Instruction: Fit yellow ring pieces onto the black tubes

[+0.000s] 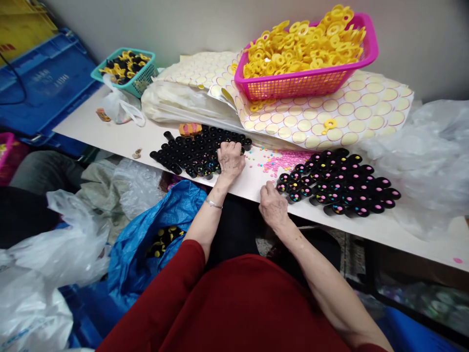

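My left hand (230, 159) rests, fingers curled, on the right end of a cluster of small black tubes (190, 151) standing on the white table (120, 134). My right hand (273, 205) lies at the table's front edge with fingers bent, touching the left side of a second cluster of black tubes (337, 183) that show coloured dots in their tops. Between the two clusters lies a scatter of tiny pink beads (284, 160). What either hand holds, if anything, is hidden under the fingers.
A pink basket (308, 83) heaped with yellow rings sits on sticker sheets (348, 115) at the back. A teal basket (141, 80) stands at the back left. A blue bag (154, 230), clear plastic bags (425, 156) and blue crates (47, 83) surround the table.
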Motion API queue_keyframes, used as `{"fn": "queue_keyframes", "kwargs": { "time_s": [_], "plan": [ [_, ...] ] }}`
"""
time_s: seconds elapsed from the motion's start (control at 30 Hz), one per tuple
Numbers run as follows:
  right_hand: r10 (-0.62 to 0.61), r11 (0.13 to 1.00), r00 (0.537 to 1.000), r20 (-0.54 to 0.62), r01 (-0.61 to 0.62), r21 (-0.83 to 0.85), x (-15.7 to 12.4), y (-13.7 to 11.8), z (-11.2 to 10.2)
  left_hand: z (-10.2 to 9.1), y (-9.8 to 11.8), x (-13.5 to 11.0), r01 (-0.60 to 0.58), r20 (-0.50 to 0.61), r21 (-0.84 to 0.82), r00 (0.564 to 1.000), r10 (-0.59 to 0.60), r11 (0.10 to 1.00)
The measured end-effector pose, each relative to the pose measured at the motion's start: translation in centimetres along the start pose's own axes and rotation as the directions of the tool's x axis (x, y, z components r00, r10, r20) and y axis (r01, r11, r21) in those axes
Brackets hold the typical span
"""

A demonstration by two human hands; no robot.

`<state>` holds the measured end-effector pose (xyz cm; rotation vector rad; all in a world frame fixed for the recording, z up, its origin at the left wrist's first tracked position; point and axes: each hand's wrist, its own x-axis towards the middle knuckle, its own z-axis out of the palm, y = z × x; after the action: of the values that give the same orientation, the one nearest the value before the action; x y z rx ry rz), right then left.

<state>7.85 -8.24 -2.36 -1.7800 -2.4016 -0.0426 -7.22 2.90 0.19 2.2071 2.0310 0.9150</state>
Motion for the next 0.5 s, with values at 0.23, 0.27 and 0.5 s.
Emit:
{"fn": "queue_keyframes", "kwargs": {
  "time_s": [0.23, 0.27, 0.5],
  "plan": [
    [0.229, 0.972, 0.968, 0.104, -0.233, 0.022, 5.4, -1.8, -0.2, 1.5, -0.2, -4.7, 0.068, 0.103, -0.398, 0.994, -0.03, 0.915],
    [0.262, 0.964, 0.957, 0.123, -0.267, 0.021, 6.2, -2.0, -0.1, 1.9, -0.4, -5.2, 0.103, 0.125, -0.451, 0.991, -0.052, 0.886],
    [0.318, 0.945, 0.927, 0.197, -0.327, 0.009, 7.4, -2.5, -0.1, 2.9, -1.0, -6.5, 0.156, 0.114, -0.64, 0.988, -0.108, 0.752]
  ]
}}
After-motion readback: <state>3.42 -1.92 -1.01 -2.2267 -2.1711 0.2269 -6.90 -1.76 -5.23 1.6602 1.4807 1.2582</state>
